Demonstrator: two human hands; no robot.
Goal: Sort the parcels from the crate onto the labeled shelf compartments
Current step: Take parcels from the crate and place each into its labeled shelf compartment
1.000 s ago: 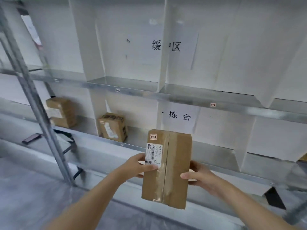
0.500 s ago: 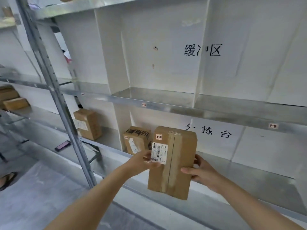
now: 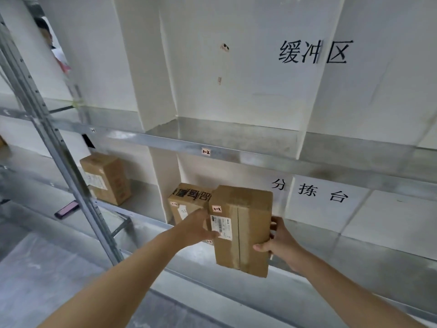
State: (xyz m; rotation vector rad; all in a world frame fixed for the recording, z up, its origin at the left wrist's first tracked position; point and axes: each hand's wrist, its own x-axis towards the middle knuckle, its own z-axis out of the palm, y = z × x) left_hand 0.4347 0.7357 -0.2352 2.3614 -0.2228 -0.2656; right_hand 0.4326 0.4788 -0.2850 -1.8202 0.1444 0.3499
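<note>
The metal shelf (image 3: 260,159) is split into compartments by white dividers (image 3: 163,185). Above the left hand (image 3: 196,227), the upper board carries a small tag (image 3: 206,151) reading 1-2 on its front lip. Just behind that hand, a printed cardboard box (image 3: 186,200) sits on the lower board (image 3: 354,249), close to a divider. Further left, past the divider, a second box (image 3: 106,177) stands on the same level. Further left again and lower down, a dark flat device (image 3: 67,209) lies on a ledge. The lower board runs on past the right hand (image 3: 281,242).

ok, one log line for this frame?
left grip: holds parcel, left side | right grip: holds right side | parcel: upright, off lower shelf | second parcel: behind it, shelved | placed: no
</note>
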